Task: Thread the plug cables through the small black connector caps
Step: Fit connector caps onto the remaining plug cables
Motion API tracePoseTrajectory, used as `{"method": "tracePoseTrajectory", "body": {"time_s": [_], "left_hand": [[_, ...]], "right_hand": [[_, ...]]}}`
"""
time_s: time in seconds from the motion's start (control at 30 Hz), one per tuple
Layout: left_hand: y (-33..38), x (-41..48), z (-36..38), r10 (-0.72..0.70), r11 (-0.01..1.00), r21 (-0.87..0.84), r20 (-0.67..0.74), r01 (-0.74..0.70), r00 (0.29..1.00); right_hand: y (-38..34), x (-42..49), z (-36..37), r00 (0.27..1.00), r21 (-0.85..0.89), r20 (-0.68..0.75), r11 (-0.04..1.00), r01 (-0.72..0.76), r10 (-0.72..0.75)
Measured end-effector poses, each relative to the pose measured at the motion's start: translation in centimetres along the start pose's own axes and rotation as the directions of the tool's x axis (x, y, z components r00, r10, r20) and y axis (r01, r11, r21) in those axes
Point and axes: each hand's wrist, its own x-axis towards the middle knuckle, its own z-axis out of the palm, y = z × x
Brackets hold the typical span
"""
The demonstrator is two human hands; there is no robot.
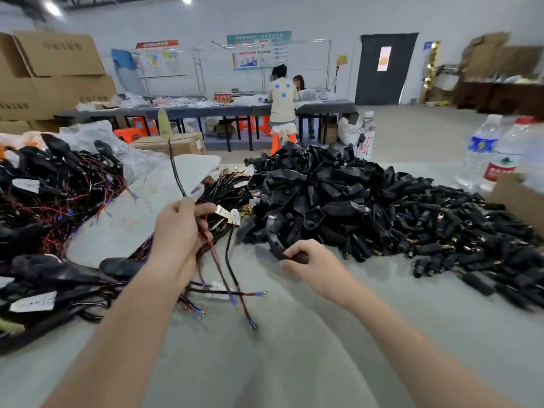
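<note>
The left hand (179,231) has its fingers (204,208) clamped round a bundle of plug cables (232,275), whose bare terminal ends hang down over the table (294,363). The right hand (316,265) pinches one black connector cap (295,257) at the near edge of the big cap pile (323,195). No cable looks to have entered this cap yet, and judging by the pile, most of the work remains.
</note>
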Motion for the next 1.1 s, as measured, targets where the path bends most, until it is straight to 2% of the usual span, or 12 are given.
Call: {"method": "tracePoseTrajectory", "body": {"time_s": [0.17, 0.23, 0.3, 0.37, 0.43, 0.5, 0.6, 0.67, 0.83, 0.87, 0.97, 1.1], "left_hand": [[-8.7, -5.7, 1.3, -0.240, 0.967, -0.074, 0.053, 0.243, 0.969], [-10.8, -7.6, 2.0, -0.283, 0.959, -0.006, 0.073, 0.284, 0.956], [-12.0, -8.9, 1.8, -0.283, 0.947, 0.178, 0.075, 0.266, 0.956], [-12.4, -10.0, 0.9, -0.192, 0.885, 0.443, 0.071, 0.142, 0.979], [-12.3, -11.5, 0.8, 0.015, 0.751, 0.654, 0.122, -0.092, 0.992], [-12.4, -12.9, 2.3, 0.227, 0.586, 0.715, 0.307, -0.381, 0.924], [-13.8, -12.5, 6.0, 0.225, 0.241, 0.724, 0.606, -0.646, 0.763], [-14.4, -11.5, 7.7, 0.150, 0.111, 0.736, 0.651, -0.667, 0.744], [-15.4, -10.2, 8.8, 0.202, 0.099, 0.672, 0.708, -0.734, 0.676], [-15.5, -10.2, 8.6, 0.257, 0.129, 0.650, 0.708, -0.749, 0.658], [-15.3, -10.7, 8.3, 0.325, 0.331, 0.620, 0.633, -0.711, 0.703], [-15.0, -11.7, 8.9, 0.348, 0.323, 0.532, 0.702, -0.783, 0.621]], "right_hand": [[5.4, -6.4, -5.5, 0.995, -0.138, -0.066, 0.987, -0.085, 0.076], [7.2, -8.5, -6.9, 0.992, -0.194, -0.092, 0.975, -0.104, 0.088], [8.7, -10.1, -8.0, 0.985, -0.178, -0.152, 0.977, -0.113, 0.086], [9.7, -11.1, -8.8, 0.978, -0.168, -0.198, 0.980, -0.105, 0.071], [10.5, -11.8, -9.1, 0.973, -0.176, -0.225, 0.980, -0.089, 0.048], [11.0, -12.1, -9.1, 0.971, -0.200, -0.237, 0.978, -0.058, 0.009], [11.4, -12.1, -9.1, 0.973, -0.222, -0.232, 0.975, -0.033, -0.019], [11.6, -12.1, -9.3, 0.973, -0.230, -0.227, 0.973, -0.026, -0.028], [12.3, -12.3, -10.3, 0.957, -0.192, -0.289, 0.979, -0.068, 0.010], [12.4, -12.2, -10.4, 0.951, -0.166, -0.308, 0.983, -0.082, 0.028], [12.1, -12.3, -10.4, 0.952, -0.098, -0.294, 0.988, -0.120, 0.086], [11.6, -12.2, -9.7, 0.968, -0.062, -0.234, 0.993, -0.105, 0.088]]}}
